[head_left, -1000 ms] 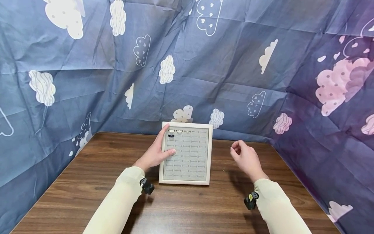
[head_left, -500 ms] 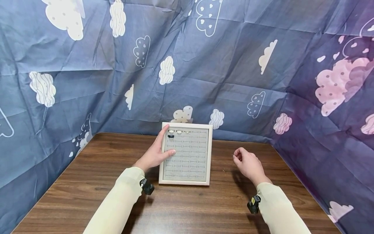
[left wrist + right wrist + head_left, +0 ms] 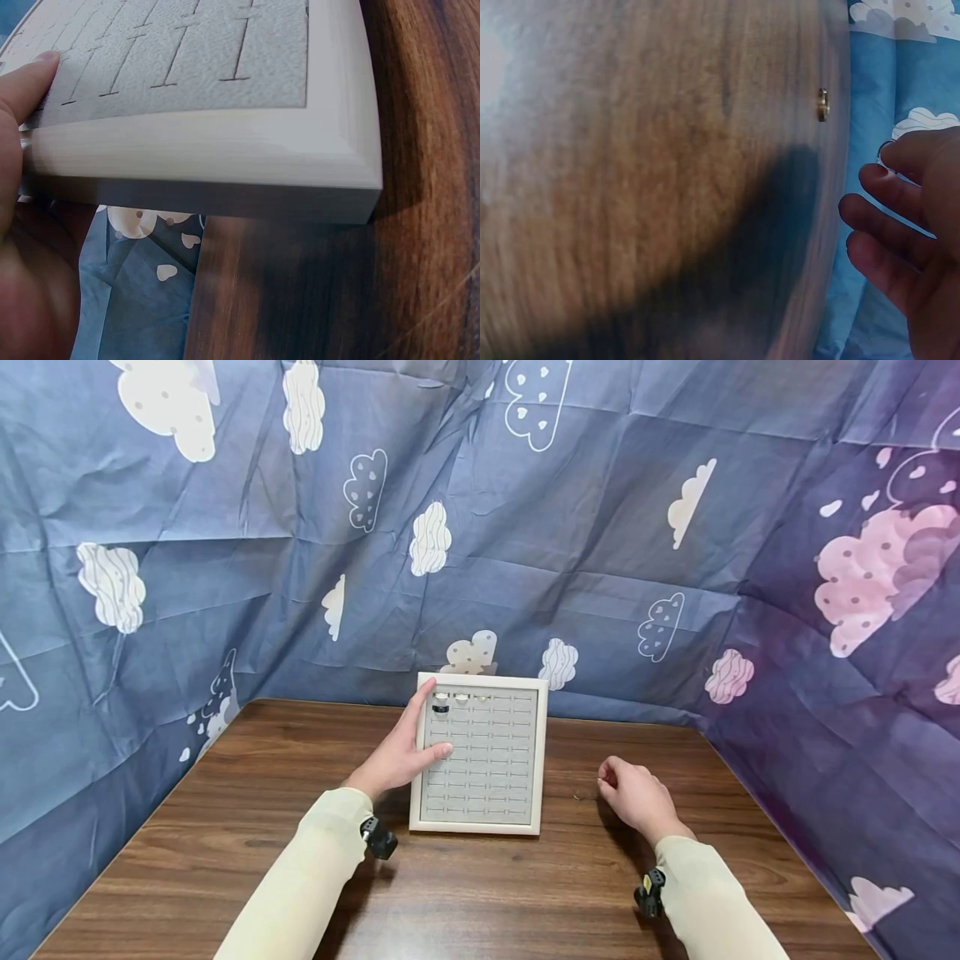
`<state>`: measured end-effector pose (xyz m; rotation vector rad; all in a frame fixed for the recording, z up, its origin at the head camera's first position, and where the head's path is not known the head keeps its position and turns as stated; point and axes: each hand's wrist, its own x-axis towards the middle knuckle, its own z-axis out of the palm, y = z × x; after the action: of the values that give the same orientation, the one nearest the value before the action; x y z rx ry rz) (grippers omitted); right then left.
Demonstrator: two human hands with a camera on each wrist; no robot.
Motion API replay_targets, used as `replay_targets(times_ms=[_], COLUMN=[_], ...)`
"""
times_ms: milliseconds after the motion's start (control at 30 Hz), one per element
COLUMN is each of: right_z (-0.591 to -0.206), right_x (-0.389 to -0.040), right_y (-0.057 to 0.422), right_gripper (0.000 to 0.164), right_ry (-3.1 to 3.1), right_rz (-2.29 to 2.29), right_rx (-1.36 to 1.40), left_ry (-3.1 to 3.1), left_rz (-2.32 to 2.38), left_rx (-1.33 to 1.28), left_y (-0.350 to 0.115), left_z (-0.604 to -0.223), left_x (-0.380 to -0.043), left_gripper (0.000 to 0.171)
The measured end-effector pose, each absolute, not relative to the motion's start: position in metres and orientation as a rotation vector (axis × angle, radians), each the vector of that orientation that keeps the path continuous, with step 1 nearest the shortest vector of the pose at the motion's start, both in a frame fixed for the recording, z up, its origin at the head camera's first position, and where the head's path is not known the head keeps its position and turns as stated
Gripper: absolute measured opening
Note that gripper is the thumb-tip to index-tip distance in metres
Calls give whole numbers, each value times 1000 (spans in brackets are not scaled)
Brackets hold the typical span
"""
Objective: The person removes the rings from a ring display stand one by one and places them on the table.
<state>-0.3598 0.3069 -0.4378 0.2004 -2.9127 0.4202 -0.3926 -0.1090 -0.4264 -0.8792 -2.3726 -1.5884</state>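
Note:
A white-framed ring display board (image 3: 480, 777) with grey slotted padding stands tilted on the table. My left hand (image 3: 397, 752) grips its left edge, with the thumb (image 3: 34, 82) over the padding. Several rings sit in the slots: silvery ones (image 3: 461, 697) along the top row and a dark ring (image 3: 440, 709) below at the left. To the right of the board, my right hand (image 3: 637, 797) pinches a thin ring (image 3: 885, 148) between thumb and fingertip. A gold ring (image 3: 823, 105) lies on the table between the board and that hand.
The brown wooden table (image 3: 465, 893) ends at the back against a blue cloud-print cloth (image 3: 525, 568), which also hangs on both sides. A small black camera (image 3: 379, 839) sits on the left wrist, another (image 3: 649, 893) on the right.
My right hand has come down toward the table and a little to the right, with the thin ring in its fingers. The left hand and the board hold their place.

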Motion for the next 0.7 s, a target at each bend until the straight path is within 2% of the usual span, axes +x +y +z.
replay_targets(times_ms=[700], right_z=[-454], right_x=[-363], right_y=[309], right_gripper=[6], right_ry=[-3012], right_rz=[391], right_rx=[146], left_ry=[-2371], left_rz=[-1570], left_rx=[-893], left_y=[-111], left_z=[-429], left_x=[-395], left_gripper=[108])
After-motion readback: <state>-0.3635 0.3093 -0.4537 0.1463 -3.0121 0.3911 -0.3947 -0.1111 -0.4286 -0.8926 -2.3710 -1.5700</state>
